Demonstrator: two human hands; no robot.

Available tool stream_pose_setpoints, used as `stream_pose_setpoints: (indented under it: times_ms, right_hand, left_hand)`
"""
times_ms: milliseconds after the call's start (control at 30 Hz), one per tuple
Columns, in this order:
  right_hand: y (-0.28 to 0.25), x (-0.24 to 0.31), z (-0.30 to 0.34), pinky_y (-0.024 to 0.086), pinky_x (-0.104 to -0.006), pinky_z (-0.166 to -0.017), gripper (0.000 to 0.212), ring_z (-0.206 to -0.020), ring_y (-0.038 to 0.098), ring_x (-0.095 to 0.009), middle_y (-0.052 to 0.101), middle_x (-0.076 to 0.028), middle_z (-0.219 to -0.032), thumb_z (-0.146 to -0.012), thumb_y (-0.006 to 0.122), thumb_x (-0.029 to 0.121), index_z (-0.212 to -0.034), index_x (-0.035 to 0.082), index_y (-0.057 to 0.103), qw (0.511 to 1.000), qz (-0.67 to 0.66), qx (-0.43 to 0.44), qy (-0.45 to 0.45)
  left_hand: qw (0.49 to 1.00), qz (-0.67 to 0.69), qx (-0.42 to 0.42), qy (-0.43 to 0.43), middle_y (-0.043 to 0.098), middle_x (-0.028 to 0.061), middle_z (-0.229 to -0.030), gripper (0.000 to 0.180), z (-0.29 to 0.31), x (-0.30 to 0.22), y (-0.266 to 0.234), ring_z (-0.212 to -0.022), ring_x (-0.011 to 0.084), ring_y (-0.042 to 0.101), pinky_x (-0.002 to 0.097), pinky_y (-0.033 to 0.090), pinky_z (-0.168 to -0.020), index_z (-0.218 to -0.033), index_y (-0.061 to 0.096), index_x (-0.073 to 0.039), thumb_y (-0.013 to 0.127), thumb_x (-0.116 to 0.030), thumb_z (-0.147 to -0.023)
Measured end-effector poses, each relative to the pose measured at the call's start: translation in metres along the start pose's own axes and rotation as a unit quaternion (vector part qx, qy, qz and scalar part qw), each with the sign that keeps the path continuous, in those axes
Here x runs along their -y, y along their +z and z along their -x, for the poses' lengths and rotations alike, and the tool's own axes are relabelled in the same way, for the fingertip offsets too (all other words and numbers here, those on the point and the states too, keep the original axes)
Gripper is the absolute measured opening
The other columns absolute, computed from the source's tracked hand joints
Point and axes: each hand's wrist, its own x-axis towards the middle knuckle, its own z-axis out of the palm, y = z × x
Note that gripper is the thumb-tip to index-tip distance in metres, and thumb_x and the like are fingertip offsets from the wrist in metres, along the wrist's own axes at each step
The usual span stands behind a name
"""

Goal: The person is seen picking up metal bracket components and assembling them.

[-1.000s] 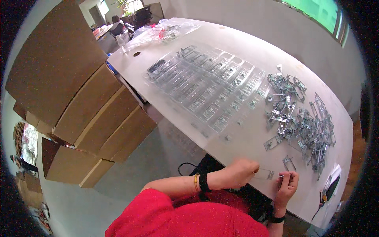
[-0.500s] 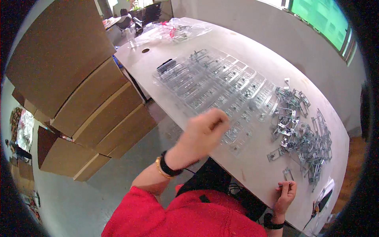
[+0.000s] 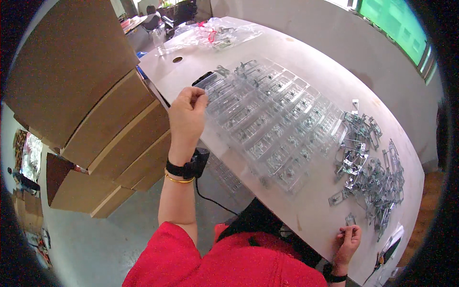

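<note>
My left hand (image 3: 188, 115) is raised at the left corner of a clear plastic compartment tray (image 3: 244, 122). Its thumb and fingers are pinched together; whether they grip the tray's rim or something small is hidden. Metal pieces (image 3: 306, 154) lie in many of the tray's pockets. Low on the right, my right hand (image 3: 349, 243) rests by the table's near edge with curled fingers. A small flat metal part (image 3: 350, 220) is right at its fingertips, and what the fingers hold cannot be made out.
A heap of loose metal brackets (image 3: 382, 186) covers the table's right side. Clear plastic bags with a red tie (image 3: 210, 34) lie at the far end. Cardboard boxes (image 3: 119, 138) stand stacked on the left. A dark-handled tool (image 3: 388, 251) lies at the right edge.
My left hand has swung left and away from me, from over the tray's near part to its left corner. My right hand stays by the small metal part. The view has shifted slightly.
</note>
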Motion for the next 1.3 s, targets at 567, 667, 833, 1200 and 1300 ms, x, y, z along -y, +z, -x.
stream_pose_setpoints:
  times_ms: [567, 667, 833, 1200, 1300]
  right_hand:
    - [-0.008, -0.016, -0.006, 0.039, -0.0175, -0.049, 0.011, -0.056, 0.052, -0.003, 0.065, 0.0, -0.081, -0.107, 0.056, 0.018, -0.099, 0.012, 0.053, 0.999, 0.033, -0.011, -0.005]
    - [-0.006, -0.014, -0.005, 0.038, -0.0175, -0.049, 0.011, -0.056, 0.051, -0.002, 0.065, 0.0, -0.081, -0.107, 0.055, 0.019, -0.098, 0.012, 0.053, 0.999, 0.032, -0.01, -0.006]
    - [-0.005, -0.007, -0.002, 0.038, -0.0175, -0.049, 0.013, -0.056, 0.051, -0.002, 0.065, 0.0, -0.082, -0.107, 0.055, 0.02, -0.097, 0.012, 0.053, 0.998, 0.056, -0.001, 0.02]
    - [0.004, -0.001, 0.003, 0.037, -0.0163, -0.049, 0.014, -0.057, 0.05, -0.001, 0.063, 0.001, -0.08, -0.107, 0.055, 0.02, -0.096, 0.013, 0.052, 0.999, 0.017, -0.009, 0.031]
    - [0.008, -0.003, 0.003, 0.036, -0.0159, -0.049, 0.014, -0.056, 0.049, -0.001, 0.062, 0.001, -0.08, -0.107, 0.056, 0.02, -0.096, 0.013, 0.052, 1.0, 0.014, -0.022, 0.005]
  left_hand:
    - [0.981, -0.121, 0.145, 0.042, 0.071, 0.0222, -0.084, 0.011, -0.015, 0.035, 0.062, -0.082, 0.0392, 0.071, 0.0457, 0.055, -0.075, -0.09, 0.072, 0.0, 0.066, -0.008, -0.085]
    - [0.976, -0.146, 0.154, 0.054, 0.072, 0.0211, -0.083, 0.014, -0.015, 0.045, 0.066, -0.079, 0.0363, 0.071, 0.0439, 0.055, -0.074, -0.091, 0.073, -0.001, 0.065, -0.011, -0.086]
    - [0.973, -0.168, 0.142, 0.068, 0.072, 0.0208, -0.08, 0.016, -0.013, 0.048, 0.071, -0.077, 0.0348, 0.072, 0.0427, 0.056, -0.075, -0.09, 0.075, -0.001, 0.064, -0.013, -0.086]
    - [0.971, -0.197, 0.134, 0.027, 0.074, 0.0194, -0.097, 0.03, -0.009, 0.033, 0.049, -0.091, 0.0386, 0.071, 0.0465, 0.056, -0.083, -0.114, 0.068, -0.006, 0.058, -0.002, -0.085]
    - [0.97, -0.183, 0.136, 0.088, 0.074, 0.0179, -0.095, 0.034, -0.009, 0.039, 0.037, -0.092, 0.038, 0.071, 0.0458, 0.055, -0.082, -0.112, 0.068, -0.005, 0.055, 0.002, -0.082]
